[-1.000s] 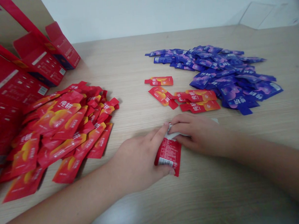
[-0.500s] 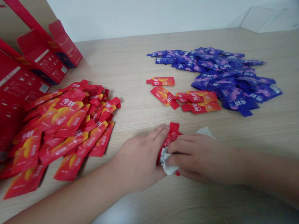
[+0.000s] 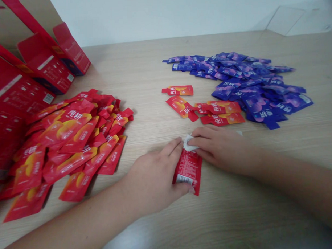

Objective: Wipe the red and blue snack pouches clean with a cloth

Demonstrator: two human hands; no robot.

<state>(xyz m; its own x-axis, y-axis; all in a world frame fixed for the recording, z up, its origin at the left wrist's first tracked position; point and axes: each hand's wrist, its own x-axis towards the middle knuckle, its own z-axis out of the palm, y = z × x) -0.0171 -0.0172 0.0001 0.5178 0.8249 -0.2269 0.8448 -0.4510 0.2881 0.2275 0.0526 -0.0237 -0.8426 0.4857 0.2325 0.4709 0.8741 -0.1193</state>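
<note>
From far off I see my left hand (image 3: 157, 179) hold a red packet (image 3: 188, 165) on the table (image 3: 240, 212). The packet lies between my thumb and fingers: the thumb is on its near end, the fingers are along its left edge. My right hand (image 3: 223, 144) has a white wipe (image 3: 189, 143) bunched in its fingers, and it touches the packet's far end. Left of the packet is a red pile (image 3: 74, 142). Beyond the packet lie loose red packs (image 3: 181, 90), with a blue pile (image 3: 257, 85) past it to the right.

Sachet (image 3: 191, 167) on tbl (image 3: 240, 220), boxes (image 3: 49, 66) far L
</note>
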